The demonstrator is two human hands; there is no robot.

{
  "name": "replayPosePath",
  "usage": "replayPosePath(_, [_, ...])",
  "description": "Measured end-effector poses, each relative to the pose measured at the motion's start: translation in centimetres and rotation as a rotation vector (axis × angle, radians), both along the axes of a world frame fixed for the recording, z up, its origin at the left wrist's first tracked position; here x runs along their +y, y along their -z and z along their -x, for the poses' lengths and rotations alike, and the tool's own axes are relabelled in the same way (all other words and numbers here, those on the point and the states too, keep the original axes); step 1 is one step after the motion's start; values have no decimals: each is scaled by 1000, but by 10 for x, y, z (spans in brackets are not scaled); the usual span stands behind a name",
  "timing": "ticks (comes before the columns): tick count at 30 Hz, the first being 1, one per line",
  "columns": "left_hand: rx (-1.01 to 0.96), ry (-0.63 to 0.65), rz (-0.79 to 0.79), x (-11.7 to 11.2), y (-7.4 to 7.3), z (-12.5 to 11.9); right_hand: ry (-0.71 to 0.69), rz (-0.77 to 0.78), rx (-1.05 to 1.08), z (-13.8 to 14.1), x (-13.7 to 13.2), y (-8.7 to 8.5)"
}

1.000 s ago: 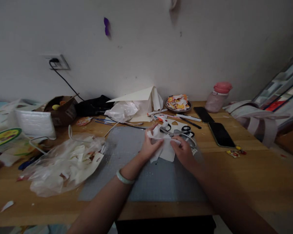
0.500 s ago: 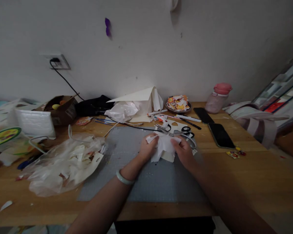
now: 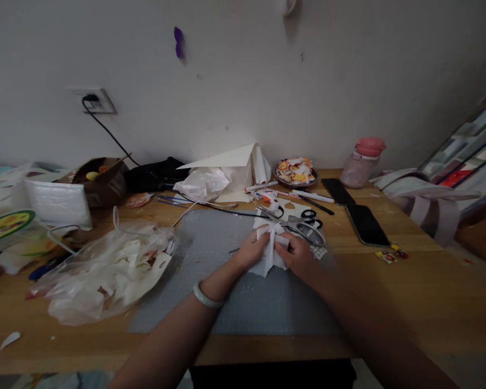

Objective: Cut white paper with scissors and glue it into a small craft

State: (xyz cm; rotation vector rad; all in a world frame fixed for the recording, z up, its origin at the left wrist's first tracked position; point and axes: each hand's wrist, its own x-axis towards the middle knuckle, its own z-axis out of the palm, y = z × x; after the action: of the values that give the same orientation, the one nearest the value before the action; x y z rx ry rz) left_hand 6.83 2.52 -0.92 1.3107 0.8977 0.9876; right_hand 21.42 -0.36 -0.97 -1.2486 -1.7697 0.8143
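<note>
Between my hands is a crumpled white paper tissue, gathered into folds above the grey cutting mat. My left hand is closed on its left side, a pale green bangle on that wrist. My right hand pinches the right side between thumb and fingers. Just beyond the hands lie scissors and more scissors with black handles, partly overlapping. A small printed piece of paper lies beside my right hand.
On the left is a clear plastic bag of paper scraps. Along the back stand a cardboard box, a bowl of paper cutouts and a pink bottle. Two phones lie at right, near pens and a cable.
My hands have come closer together. The tissue, spread wider before, is now bunched into upright folds between them.
</note>
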Motion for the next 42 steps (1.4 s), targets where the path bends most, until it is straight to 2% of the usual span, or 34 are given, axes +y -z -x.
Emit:
replayPosePath(5, [-4,106,45,1,1,0,19,8,-24,0,0,0])
replayPosePath(8, [13,152,73,1,1,-1,20,28,35,0,1,0])
replayPosePath(13, [-103,111,156,1,3,0,56,178,223,2,6,0])
replayPosePath(16, [-128,96,170,1,2,0,94,209,311,1,8,2])
replayPosePath(21, [-68,171,91,1,-1,-2,197,148,308,-1,9,3])
replayPosePath(25, [55,182,12,3,1,-4,195,92,294,-1,7,2])
replayPosePath(29, [84,207,-32,4,5,-4,195,26,216,-1,4,2])
replayPosePath(33, [79,270,-87,5,6,-3,104,-117,106,0,1,-2])
replayPosePath(37, [122,250,-139,7,7,-1,-15,-248,48,0,-2,-7])
replayPosePath(42, [158,243,-84,8,8,1,-37,-251,28,-2,-1,-6])
